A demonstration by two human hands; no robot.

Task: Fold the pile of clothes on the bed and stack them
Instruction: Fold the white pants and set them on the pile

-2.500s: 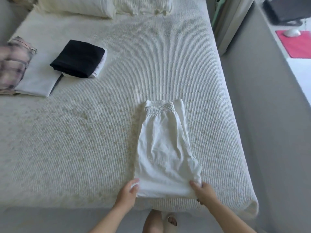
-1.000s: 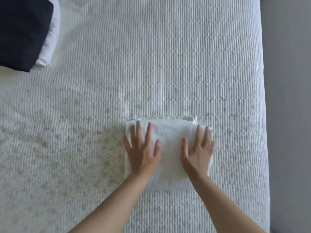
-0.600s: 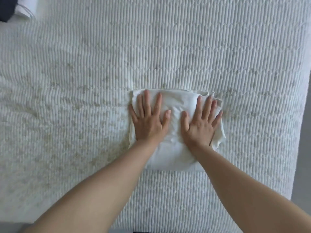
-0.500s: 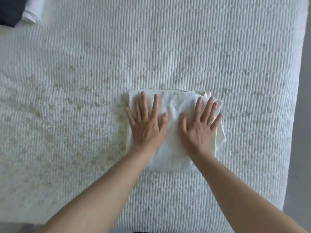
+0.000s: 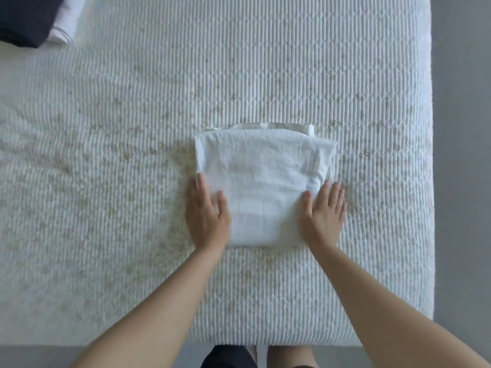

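A folded white garment (image 5: 263, 181) lies as a compact rectangle on the ribbed white bedcover (image 5: 159, 115), near the bed's front edge. My left hand (image 5: 206, 213) lies flat at the garment's near left corner, thumb on the cloth and fingers along its left side. My right hand (image 5: 322, 215) lies flat at the near right corner, thumb on the cloth and fingers straight along the right edge. A stack of folded clothes (image 5: 29, 18), dark on top of white, shows at the top left corner.
The bed's right edge (image 5: 430, 155) drops to a grey floor (image 5: 462, 181). Its front edge runs along the bottom, with my legs (image 5: 231, 357) just below it.
The white shorts were folded in half into a compact rectangle. My hands pressed flat on top of it, then slid outward and back to its near corners.
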